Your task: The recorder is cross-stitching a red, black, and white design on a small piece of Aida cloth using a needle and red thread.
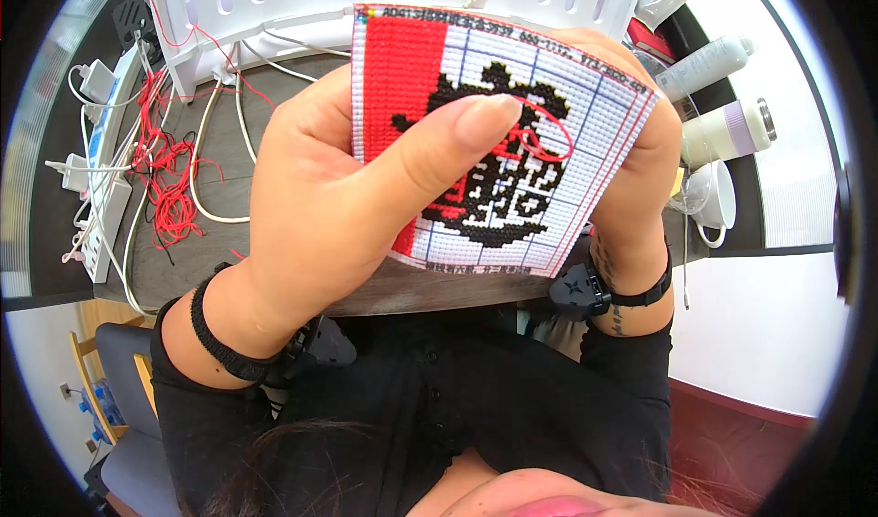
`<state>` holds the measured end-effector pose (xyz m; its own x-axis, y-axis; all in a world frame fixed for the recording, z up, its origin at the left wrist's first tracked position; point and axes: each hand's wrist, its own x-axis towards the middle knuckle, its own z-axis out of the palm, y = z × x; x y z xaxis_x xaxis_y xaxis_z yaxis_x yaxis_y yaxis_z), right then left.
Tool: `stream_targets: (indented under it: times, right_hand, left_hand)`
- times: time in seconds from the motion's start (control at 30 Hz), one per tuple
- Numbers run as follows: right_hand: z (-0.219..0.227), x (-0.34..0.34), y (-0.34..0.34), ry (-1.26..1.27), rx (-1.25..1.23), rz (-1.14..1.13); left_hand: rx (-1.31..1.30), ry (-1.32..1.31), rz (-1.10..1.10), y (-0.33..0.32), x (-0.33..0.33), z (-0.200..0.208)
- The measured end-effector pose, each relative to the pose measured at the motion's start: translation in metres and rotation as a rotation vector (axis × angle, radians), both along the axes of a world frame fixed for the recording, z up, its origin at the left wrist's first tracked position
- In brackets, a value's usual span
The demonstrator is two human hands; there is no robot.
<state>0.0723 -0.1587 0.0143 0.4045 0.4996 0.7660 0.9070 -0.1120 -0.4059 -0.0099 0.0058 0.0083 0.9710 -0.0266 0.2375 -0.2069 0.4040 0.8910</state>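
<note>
The cross-stitch cloth (pixel 540 186) was up in the air between both hands, tilted above the table (pixel 174 284), its red strip to the left and its black figure near the middle. I saw the left hand (pixel 315 188) pinching it firmly, thumb laid flat across the front and the other fingers lost behind. A loop of red thread (pixel 569 134) lay on the stitched figure beside the thumb tip. The right hand (pixel 657 142) was at the cloth's right edge, mostly behind it; I could not tell how far its fingers were closed or what they held.

To the left I had a tangle of red and black thread (pixel 178 210) lying among white cables (pixel 195 183), just beside a power strip (pixel 110 220) with plugs in it. A white slotted rack (pixel 283 25) closed off the far side, its top cut off by the picture's edge. At the right stood a white mug (pixel 720 197), partly behind something clear I could not identify, with a cream flask (pixel 709 137) and a pale bottle (pixel 709 67) beyond. The thumb covered part of the black figure.
</note>
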Motion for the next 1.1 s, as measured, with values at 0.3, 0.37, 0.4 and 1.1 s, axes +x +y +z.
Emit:
stream_targets:
  times: [0.3, 0.37, 0.4, 1.1]
  right_hand:
    - [0.008, -0.013, 0.006, 0.596, 0.136, 0.175]
    - [0.008, -0.012, 0.007, 0.611, 0.159, 0.203]
    - [0.007, -0.011, 0.007, 0.61, 0.158, 0.202]
    - [-0.01, 0.008, 0.014, 1.292, 0.663, 0.88]
  left_hand:
    - [-0.082, -0.084, -0.041, 0.0, 0.004, -0.01]
    - [-0.092, -0.099, -0.036, 0.0, 0.004, -0.01]
    - [-0.101, -0.114, -0.032, 0.0, 0.004, -0.01]
    - [-0.152, -0.026, -0.054, -0.001, 0.003, -0.007]
